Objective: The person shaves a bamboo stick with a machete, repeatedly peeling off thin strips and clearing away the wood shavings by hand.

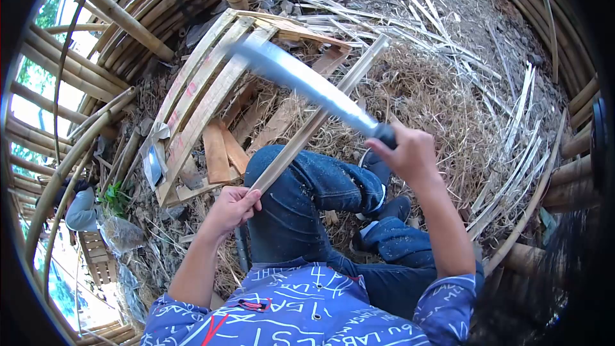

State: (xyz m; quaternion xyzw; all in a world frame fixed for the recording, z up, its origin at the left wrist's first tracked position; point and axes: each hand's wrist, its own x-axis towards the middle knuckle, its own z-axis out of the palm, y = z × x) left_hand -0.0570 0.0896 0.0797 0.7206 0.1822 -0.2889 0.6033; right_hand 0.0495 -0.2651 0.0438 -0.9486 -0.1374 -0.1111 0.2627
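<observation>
My left hand (232, 210) is closed around the near end of a long split bamboo strip (296, 143), which slants up and away across my raised knee. In my right hand (411, 157) is the dark handle of a machete (311, 83). Its broad blade points up and left, blurred toward the tip, and crosses over the bamboo strip in this view. Below the strip are my legs in jeans (301, 182), dusted with pale chips.
A wooden slatted crate (204, 86) lies ahead on the left, with loose wood pieces (221, 150) by it. Curly bamboo shavings (442, 122) cover the ground ahead and right, beside thin strips (519, 134). Bamboo poles (77, 77) wall the left. Another person's sleeve (82, 211) shows beyond them.
</observation>
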